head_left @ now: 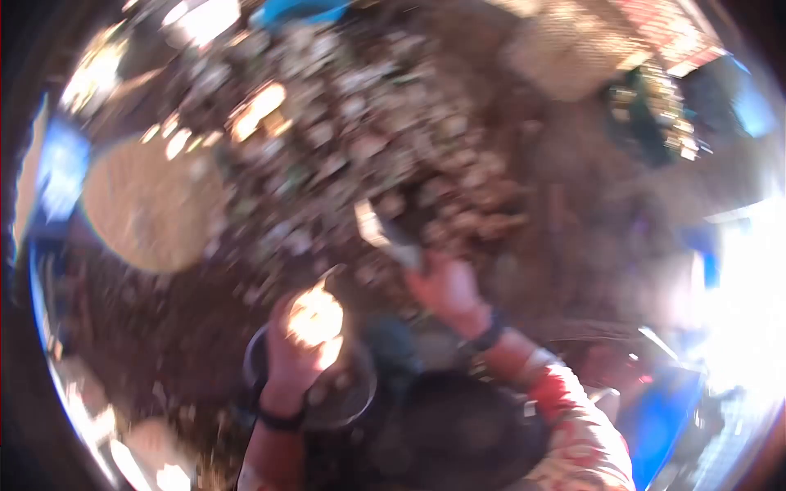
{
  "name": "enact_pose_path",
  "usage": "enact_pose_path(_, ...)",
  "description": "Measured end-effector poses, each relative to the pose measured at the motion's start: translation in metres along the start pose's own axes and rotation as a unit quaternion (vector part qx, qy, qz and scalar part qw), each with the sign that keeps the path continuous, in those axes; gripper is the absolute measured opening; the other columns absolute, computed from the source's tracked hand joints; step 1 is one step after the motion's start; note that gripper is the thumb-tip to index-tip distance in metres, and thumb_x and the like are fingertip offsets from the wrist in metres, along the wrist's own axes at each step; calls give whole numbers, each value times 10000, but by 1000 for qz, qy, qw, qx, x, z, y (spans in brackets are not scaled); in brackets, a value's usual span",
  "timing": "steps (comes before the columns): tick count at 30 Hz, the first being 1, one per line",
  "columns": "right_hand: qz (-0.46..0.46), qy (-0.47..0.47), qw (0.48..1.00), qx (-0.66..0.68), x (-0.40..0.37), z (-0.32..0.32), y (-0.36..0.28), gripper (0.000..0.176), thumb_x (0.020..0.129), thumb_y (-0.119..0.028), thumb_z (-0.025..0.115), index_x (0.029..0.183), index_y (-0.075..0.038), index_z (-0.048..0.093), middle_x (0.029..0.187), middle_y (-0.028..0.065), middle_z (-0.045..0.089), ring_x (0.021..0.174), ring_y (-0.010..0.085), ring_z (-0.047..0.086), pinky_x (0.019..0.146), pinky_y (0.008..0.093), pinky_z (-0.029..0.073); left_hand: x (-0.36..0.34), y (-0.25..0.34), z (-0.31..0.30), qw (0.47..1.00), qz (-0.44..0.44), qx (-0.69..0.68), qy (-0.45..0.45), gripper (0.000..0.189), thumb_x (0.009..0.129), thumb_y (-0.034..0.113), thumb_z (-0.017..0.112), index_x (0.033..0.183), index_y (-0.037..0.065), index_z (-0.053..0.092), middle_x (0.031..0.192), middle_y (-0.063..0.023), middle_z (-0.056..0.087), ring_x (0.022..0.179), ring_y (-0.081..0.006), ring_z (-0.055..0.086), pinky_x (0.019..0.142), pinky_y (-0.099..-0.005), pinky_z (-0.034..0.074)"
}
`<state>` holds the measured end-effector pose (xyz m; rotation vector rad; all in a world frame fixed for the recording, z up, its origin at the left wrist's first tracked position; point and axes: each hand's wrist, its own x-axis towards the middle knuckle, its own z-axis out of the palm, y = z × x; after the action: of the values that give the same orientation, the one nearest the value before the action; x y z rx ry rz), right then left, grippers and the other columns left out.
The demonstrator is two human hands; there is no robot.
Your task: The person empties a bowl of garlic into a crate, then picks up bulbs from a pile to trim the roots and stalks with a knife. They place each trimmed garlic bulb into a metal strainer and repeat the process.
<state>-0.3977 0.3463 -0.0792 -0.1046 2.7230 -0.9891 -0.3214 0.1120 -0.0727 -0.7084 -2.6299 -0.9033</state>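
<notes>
My left hand (295,348) is over a round bowl (366,391) at the lower middle, its fingers round a brightly sunlit roundish thing (315,317) that I cannot identify. To the right, my right hand (448,290) is closed on a knife (385,236), whose blade points up and left, partly in glare. A large heap of pale, roundish pieces (360,139) covers the ground beyond both hands. Motion blurs the whole view, so the finger details are unclear.
A round tan basket or tray (155,203) lies at the left. Near me is a dark round shape (467,430). A woven tan container (573,53) stands at the upper right, and a blue object (303,11) is at the top.
</notes>
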Motion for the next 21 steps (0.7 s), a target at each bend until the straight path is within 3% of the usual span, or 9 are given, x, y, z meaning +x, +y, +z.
enact_pose_path(1, -129, 61, 989, -41, -4, 8, -4, 211, 681, -226, 606, 711, -27, 542, 607, 156, 540, 556, 319, 549, 486, 353, 436, -6, 16, 4, 942, -256, -210, 50, 400, 605, 181, 656, 948, 23, 522, 919, -76, 576, 834, -226, 558, 784, -328, 430)
enact_pose_path(4, -325, -79, 941, -49, -17, 22, -33, 204, 555, -176, 630, 655, -60, 494, 596, 117, 508, 567, 307, 522, 498, 386, 422, -10, 7, -2, 939, -217, -261, 52, 574, 614, 102, 693, 1100, 10, 403, 971, -82, 550, 857, -174, 552, 761, -284, 451)
enact_pose_path(6, -390, -109, 914, -8, -21, 23, -48, 206, 547, -173, 630, 644, -63, 485, 591, 105, 508, 563, 299, 522, 494, 383, 422, -3, 25, 7, 546, -422, -682, 241, 551, 646, 80, 682, 1102, -5, 386, 967, -92, 535, 855, -162, 547, 750, -287, 467)
enact_pose_path(8, -403, -116, 908, -4, -21, 24, -55, 203, 547, -175, 631, 638, -69, 483, 586, 100, 508, 558, 296, 525, 493, 382, 423, -2, 27, 9, 664, -369, -623, 188, 525, 688, 21, 635, 1126, -16, 349, 966, -96, 526, 866, -158, 545, 753, -295, 476)
enact_pose_path(10, -420, -121, 900, -2, -15, 29, -48, 201, 548, -176, 631, 632, -74, 481, 581, 95, 507, 554, 292, 527, 492, 381, 424, 5, 35, 6, 661, -432, -576, 213, 556, 661, -29, 639, 1129, -22, 339, 981, -101, 522, 888, -159, 540, 773, -299, 470)
enact_pose_path(11, -390, -111, 914, 0, -9, 36, -39, 191, 561, -181, 628, 630, -78, 482, 574, 96, 505, 550, 290, 530, 495, 379, 427, -3, 26, 10, 541, -442, -667, 259, 609, 625, 14, 693, 1125, -22, 347, 974, -92, 528, 893, -156, 537, 778, -304, 467)
enact_pose_path(15, -243, -59, 968, -34, -2, 69, 2, 178, 624, -206, 608, 665, -50, 531, 625, 130, 553, 606, 318, 556, 544, 378, 456, -19, 4, 23, 974, -168, -145, 51, 597, 577, 51, 669, 1095, -4, 377, 935, -80, 545, 867, -166, 544, 736, -295, 458)
enact_pose_path(16, -150, -31, 987, -53, -2, 73, 12, 193, 638, -215, 605, 682, -36, 548, 656, 143, 572, 631, 329, 562, 566, 382, 463, -23, 9, 20, 838, -335, -416, 117, 568, 564, 75, 656, 1069, -3, 409, 894, -86, 553, 854, -178, 555, 735, -293, 455)
enact_pose_path(21, -86, 25, 994, 60, -12, 46, 10, 170, 687, -160, 587, 719, 4, 557, 649, 201, 552, 606, 352, 549, 522, 373, 433, -9, 16, 6, 951, -164, -246, 89, 628, 532, 130, 692, 1082, -4, 420, 957, -125, 535, 871, -181, 544, 766, -298, 453)
